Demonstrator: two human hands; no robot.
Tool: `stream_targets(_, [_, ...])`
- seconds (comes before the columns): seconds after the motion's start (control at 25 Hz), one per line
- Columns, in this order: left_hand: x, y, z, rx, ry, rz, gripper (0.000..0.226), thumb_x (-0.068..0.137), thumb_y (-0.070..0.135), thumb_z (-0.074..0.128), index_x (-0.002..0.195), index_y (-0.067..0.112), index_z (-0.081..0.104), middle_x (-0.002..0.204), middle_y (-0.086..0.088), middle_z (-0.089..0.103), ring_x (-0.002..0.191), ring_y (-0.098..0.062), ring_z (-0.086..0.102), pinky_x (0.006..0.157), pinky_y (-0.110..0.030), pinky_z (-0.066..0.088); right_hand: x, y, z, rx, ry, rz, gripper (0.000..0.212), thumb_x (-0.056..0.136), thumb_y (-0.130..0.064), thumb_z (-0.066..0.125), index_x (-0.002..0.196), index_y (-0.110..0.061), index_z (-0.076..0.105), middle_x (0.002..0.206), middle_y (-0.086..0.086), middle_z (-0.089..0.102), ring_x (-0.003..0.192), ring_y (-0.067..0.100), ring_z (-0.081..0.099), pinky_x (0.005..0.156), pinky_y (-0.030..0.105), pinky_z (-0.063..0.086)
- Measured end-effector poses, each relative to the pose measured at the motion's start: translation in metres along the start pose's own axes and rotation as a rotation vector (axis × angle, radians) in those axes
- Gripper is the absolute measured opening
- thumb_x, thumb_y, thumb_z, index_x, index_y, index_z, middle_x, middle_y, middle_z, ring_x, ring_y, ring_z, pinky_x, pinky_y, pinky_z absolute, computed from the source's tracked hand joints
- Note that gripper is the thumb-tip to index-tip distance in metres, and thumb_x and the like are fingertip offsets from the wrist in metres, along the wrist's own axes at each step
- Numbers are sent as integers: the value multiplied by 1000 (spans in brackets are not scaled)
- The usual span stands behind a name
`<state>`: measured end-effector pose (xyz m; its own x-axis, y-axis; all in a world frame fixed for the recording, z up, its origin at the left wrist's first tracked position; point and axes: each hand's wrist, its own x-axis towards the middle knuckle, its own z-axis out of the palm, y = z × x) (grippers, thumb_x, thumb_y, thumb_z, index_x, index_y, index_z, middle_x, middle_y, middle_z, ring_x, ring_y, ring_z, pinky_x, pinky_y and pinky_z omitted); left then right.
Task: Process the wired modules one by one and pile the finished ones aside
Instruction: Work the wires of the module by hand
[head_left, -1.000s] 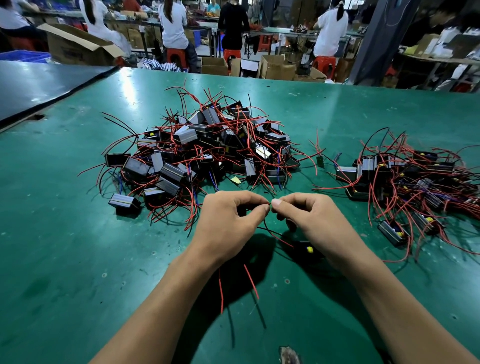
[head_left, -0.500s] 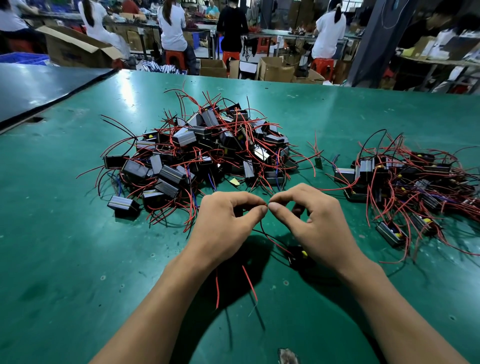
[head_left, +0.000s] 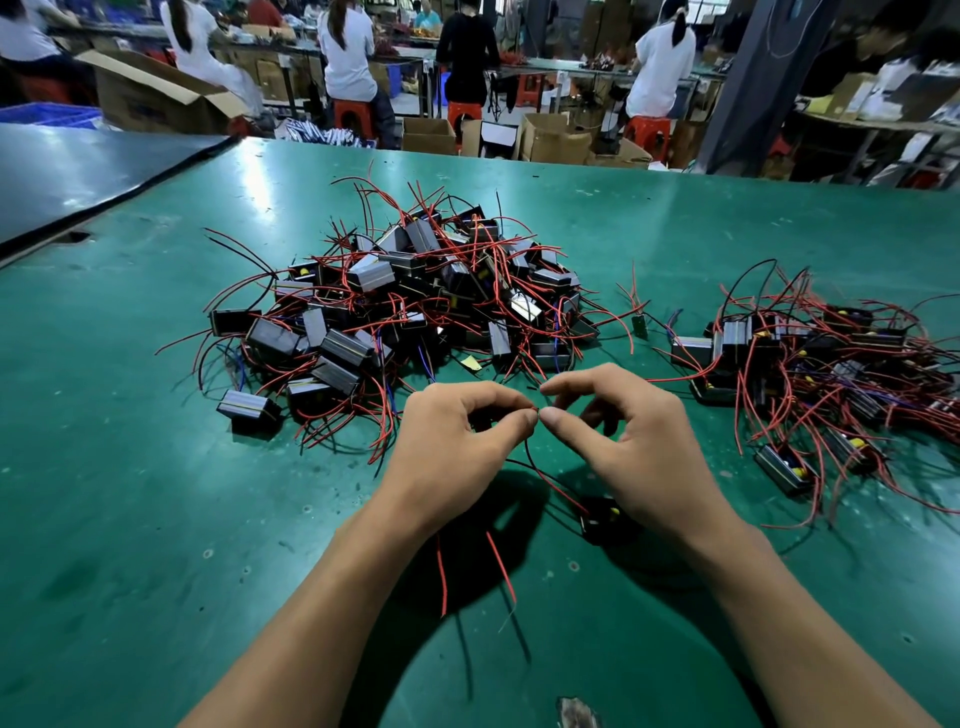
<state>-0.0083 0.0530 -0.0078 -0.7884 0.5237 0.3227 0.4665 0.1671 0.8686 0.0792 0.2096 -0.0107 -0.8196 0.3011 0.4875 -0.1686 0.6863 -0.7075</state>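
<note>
Your left hand (head_left: 457, 441) pinches the red wire (head_left: 558, 486) at its tip; your right hand (head_left: 634, 447) meets it, grip unclear. The module (head_left: 602, 519) lies toward you, under your right palm.

Bench, head cam: 2 hands on 1 wired module, 2 heaps of modules.

Green table (head_left: 130, 519). L hand (head_left: 452, 441): thumb + forefinger pinch red lead tip (head_left: 535, 410). R hand (head_left: 639, 452): fingers curled, thumb tip touching L fingertips; whether it grips the lead is unclear. Red + blk leads run from the pinch down to a blk module (head_left: 602, 519) w/ yellow dot, lying on the table part-hidden under the R palm. 2 loose red wires (head_left: 501, 566) show below the L wrist. Big heap (head_left: 415, 301) of blk modules w/ red/blk/blue leads, ctr, beyond the hands. Smaller heap (head_left: 831, 364) at right, well apart. Small green board (head_left: 640, 326) btwn heaps. Background: seated people on red stools, cardboard boxes (head_left: 553, 137).
</note>
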Motion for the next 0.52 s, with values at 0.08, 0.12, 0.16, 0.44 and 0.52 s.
stream_targets(0.08, [1,-1,-1,-28,-18,-23,3,84,16,76,84,18,79,67,11,72,61,1,63,61,-14,48,2,2,-2,-82,6,-129,14,85,-14,79,97,-20,76,90,-9,69,74,11,62,69,19,50])
stream_targets(0.12, [2,-2,-2,-34,-35,-32,4,84,16,76,85,18,79,68,11,72,63,1,64,62,-14,48,2,2,-2,-107,4,-156,12,85,-14,79,96,-16,77,89,-8,69,75,11,63,70,20,50])
stream_targets(0.16, [2,-2,-2,-37,-50,-39,4,84,17,76,85,19,79,70,10,73,65,-1,66,63,-14,50,2,2,-2,-126,3,-164,9,85,-15,78,94,-16,77,87,-9,68,75,10,62,70,20,49])
stream_targets(0.44, [1,1,-6,-20,-67,-9,5,84,19,76,88,20,80,76,9,75,74,-9,69,70,-25,55,5,3,0,402,-229,419,12,90,-22,72,78,-22,75,66,-10,60,59,5,47,57,16,40])
stream_targets(0.52, [2,1,-8,-14,-78,-9,6,84,22,76,89,22,79,78,9,75,76,-10,69,73,-28,56,5,2,-4,486,-263,455,9,84,-28,74,82,-20,76,70,-6,63,60,5,49,58,16,40])
